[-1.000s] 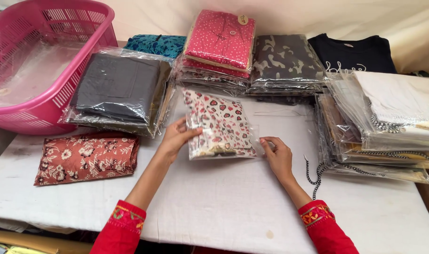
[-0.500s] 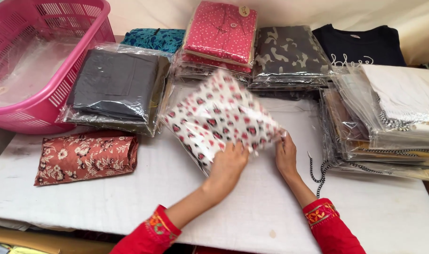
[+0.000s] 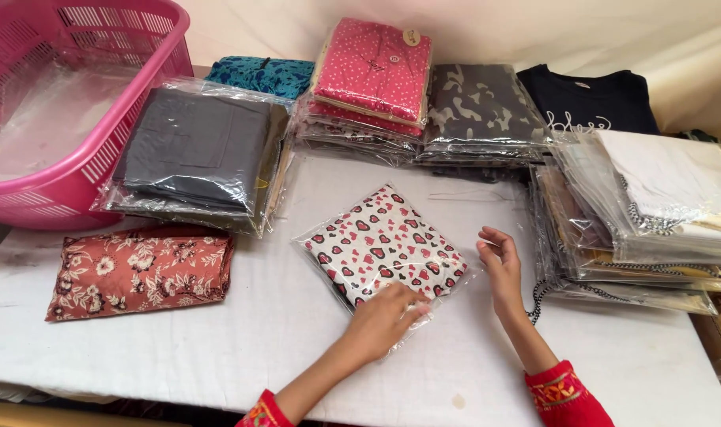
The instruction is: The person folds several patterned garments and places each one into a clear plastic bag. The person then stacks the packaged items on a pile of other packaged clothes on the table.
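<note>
A clear plastic packet with a white cloth printed in red and dark hearts (image 3: 380,245) lies flat and turned at an angle on the white table (image 3: 218,348). My left hand (image 3: 386,319) presses down on the packet's near corner, fingers together. My right hand (image 3: 501,269) hovers just right of the packet, fingers apart, holding nothing. Both wrists wear red embroidered sleeves.
A pink basket (image 3: 56,103) with clear bags stands at far left. A folded rust floral cloth (image 3: 139,270) lies at near left. Stacks of packed clothes sit behind: dark grey (image 3: 194,154), pink dotted (image 3: 372,75), camouflage grey (image 3: 479,107), and pale ones (image 3: 653,205) at right.
The heart-print packet was lifted, turned over and laid flat again. My left hand came round to its near corner; my right hand let go and drew off to the right.
</note>
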